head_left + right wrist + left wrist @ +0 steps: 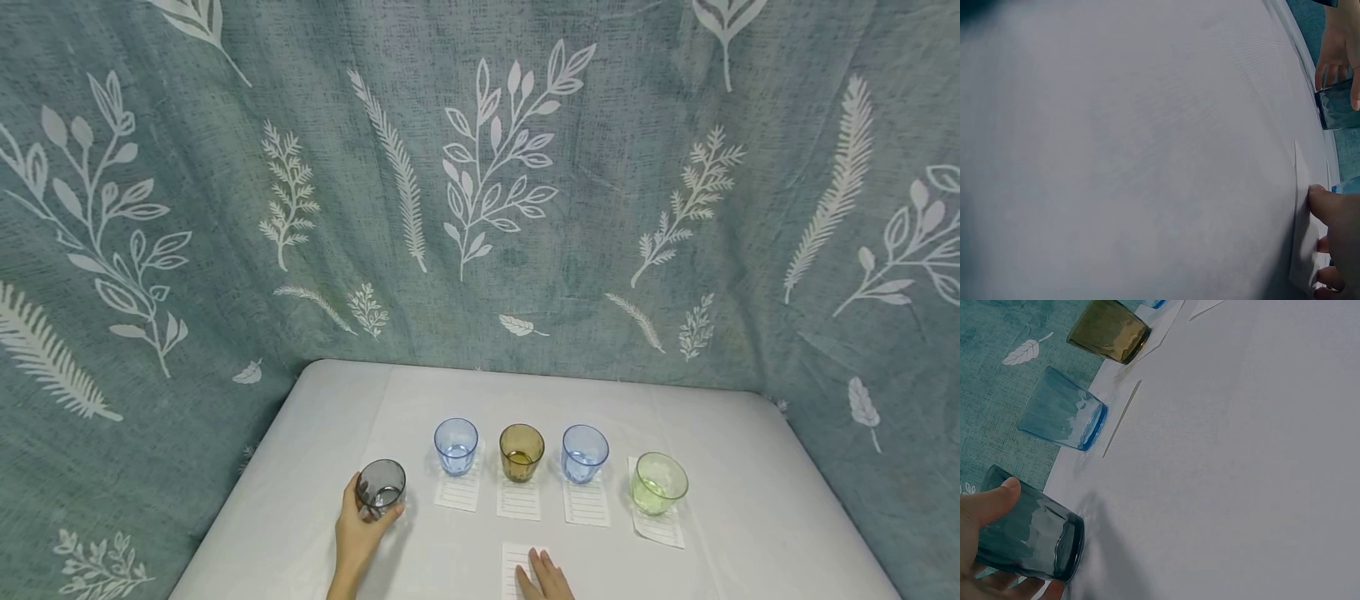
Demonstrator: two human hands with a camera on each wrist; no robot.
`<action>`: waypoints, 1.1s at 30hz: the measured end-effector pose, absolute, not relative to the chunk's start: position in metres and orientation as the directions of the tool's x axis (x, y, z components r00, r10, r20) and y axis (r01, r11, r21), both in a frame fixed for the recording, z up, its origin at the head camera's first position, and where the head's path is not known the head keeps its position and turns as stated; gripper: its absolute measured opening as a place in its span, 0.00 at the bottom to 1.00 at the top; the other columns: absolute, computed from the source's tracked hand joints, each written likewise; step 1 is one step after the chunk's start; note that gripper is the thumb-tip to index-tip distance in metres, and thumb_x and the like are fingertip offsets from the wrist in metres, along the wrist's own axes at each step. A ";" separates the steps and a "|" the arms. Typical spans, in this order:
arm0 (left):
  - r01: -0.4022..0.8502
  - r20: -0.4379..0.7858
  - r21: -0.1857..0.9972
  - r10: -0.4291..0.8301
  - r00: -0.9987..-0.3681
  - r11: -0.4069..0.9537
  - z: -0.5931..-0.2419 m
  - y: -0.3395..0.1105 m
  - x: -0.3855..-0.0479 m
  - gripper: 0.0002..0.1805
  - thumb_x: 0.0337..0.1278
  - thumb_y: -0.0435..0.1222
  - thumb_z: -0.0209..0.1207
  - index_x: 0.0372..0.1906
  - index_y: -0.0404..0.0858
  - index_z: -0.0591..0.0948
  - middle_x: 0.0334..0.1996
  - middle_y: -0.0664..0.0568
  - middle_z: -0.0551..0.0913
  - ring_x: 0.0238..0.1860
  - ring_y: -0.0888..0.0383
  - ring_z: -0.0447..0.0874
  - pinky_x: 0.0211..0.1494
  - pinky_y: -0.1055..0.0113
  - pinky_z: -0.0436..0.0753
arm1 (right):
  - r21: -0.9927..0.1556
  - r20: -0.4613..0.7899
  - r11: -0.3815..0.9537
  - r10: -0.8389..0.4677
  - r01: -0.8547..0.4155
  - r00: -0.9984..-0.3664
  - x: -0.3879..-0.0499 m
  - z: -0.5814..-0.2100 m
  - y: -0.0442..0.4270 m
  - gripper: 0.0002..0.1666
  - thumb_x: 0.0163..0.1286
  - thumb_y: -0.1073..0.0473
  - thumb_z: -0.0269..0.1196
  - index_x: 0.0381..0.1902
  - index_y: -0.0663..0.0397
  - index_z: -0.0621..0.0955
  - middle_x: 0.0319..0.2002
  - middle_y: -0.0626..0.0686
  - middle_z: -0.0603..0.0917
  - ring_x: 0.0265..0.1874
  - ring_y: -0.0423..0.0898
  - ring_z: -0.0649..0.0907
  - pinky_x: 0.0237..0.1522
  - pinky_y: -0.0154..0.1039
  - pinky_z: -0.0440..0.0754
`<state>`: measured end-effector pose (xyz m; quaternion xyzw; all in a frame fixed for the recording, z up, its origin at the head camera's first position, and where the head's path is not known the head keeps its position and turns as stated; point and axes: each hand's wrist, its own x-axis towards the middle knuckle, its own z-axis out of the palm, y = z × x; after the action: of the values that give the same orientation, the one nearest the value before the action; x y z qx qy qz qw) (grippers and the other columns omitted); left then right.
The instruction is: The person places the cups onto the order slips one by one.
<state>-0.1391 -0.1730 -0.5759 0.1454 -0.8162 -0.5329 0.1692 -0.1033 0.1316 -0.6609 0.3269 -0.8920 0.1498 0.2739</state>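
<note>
My left hand (356, 537) grips a dark grey glass (382, 477) at the left of the white table. In the left wrist view, thumb and fingers wrap round the grey glass (1035, 531), its base close to the tabletop; whether it touches cannot be told. At the front edge of the head view, my right hand (549, 579) rests on a lined paper card (513, 560), fingers spread. The right wrist view has the thumb and fingertips of the right hand (1340, 228) against the card (1301, 228).
Behind the card stand a blue glass (456, 446), an amber glass (521, 452), another blue glass (584, 452) and a green glass (658, 483), each on a lined card. A patterned green curtain (480, 317) hangs round the table (442, 562).
</note>
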 end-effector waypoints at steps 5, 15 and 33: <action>-0.058 0.122 0.917 -0.416 -0.901 0.394 -0.576 -0.173 -0.139 0.49 0.40 0.33 0.72 0.65 0.22 0.56 0.60 0.21 0.64 0.57 0.26 0.67 0.54 0.43 0.77 | -0.033 0.603 0.757 -0.506 -0.653 -0.617 -0.105 -0.667 0.130 0.38 0.58 0.29 0.58 0.42 0.60 0.83 0.72 0.42 0.32 0.71 0.36 0.35 0.32 0.52 0.83; -0.064 0.118 0.917 -0.423 -0.899 0.393 -0.579 -0.174 -0.140 0.48 0.38 0.31 0.72 0.65 0.22 0.57 0.58 0.21 0.65 0.56 0.27 0.69 0.52 0.45 0.79 | -0.064 0.693 0.732 -0.457 -0.678 -0.558 -0.112 -0.688 0.129 0.40 0.65 0.29 0.49 0.41 0.61 0.83 0.74 0.43 0.42 0.72 0.38 0.44 0.50 0.38 0.80; -0.053 0.118 0.924 -0.415 -0.902 0.379 -0.576 -0.174 -0.138 0.49 0.39 0.32 0.72 0.67 0.24 0.56 0.60 0.21 0.64 0.57 0.28 0.69 0.52 0.45 0.79 | -0.126 0.694 0.593 -0.520 -0.795 -0.498 -0.116 -0.724 0.135 0.35 0.65 0.38 0.57 0.55 0.62 0.77 0.72 0.55 0.54 0.73 0.47 0.49 0.70 0.30 0.47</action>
<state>-0.1377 -0.1741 -0.5760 0.1438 -0.8132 -0.5383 0.1680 -0.1159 0.1354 -0.7240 0.3931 -0.8365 0.2217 0.3109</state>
